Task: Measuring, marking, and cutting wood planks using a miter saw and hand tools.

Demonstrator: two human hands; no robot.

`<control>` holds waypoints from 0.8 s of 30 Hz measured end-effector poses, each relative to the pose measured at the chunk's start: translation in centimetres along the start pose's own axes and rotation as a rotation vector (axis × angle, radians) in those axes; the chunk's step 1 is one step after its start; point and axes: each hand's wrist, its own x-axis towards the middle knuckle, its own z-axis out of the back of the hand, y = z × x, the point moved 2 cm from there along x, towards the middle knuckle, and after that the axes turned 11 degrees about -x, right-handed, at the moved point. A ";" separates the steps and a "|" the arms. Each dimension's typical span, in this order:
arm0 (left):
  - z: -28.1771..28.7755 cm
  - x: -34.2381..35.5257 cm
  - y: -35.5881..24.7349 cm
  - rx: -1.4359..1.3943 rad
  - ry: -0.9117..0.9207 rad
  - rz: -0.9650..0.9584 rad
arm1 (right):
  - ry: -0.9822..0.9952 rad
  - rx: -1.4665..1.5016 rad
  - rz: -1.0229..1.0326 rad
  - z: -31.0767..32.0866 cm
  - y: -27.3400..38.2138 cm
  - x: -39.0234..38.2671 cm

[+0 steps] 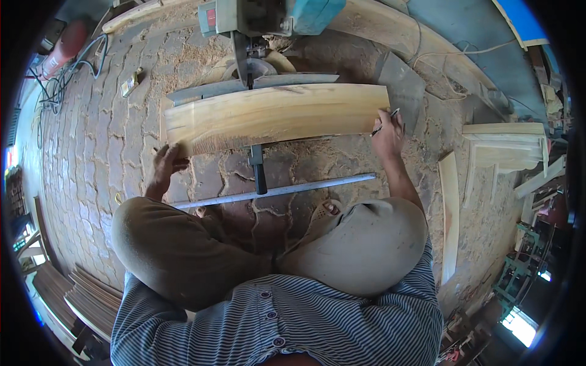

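A pale wooden board lies crosswise in front of me on the base of a miter saw, along its metal fence. My left hand grips the board's near left corner, with the fingers curled at its edge. At the right end, my right hand is closed on a thin dark pen, its fingertips against the board's end. Below the board's middle, the saw's black handle sticks out toward me. A long metal ruler lies on the floor between the board and my knees.
Sawdust covers the paved floor. A narrow wood strip lies to my right, near a stack of wood pieces. Cables and a red tool are at far left. Stacked boards lie at lower left.
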 end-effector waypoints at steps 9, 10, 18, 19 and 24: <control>-0.5 0.1 1.8 0.018 -0.010 -0.002 | 0.002 0.174 0.422 3.4 9.8 -2.8; -1.1 0.1 1.8 0.003 0.006 -0.007 | -0.008 0.214 0.481 3.6 11.2 -3.3; -1.9 -1.7 2.0 -0.051 0.044 0.051 | 0.071 0.245 0.564 4.4 16.2 -3.3; -2.4 -2.0 2.2 -0.039 0.078 0.059 | 0.071 0.241 0.561 4.2 16.4 -3.3; -3.1 -2.4 2.5 -0.010 0.173 0.081 | 0.078 0.233 0.531 4.0 17.0 -3.5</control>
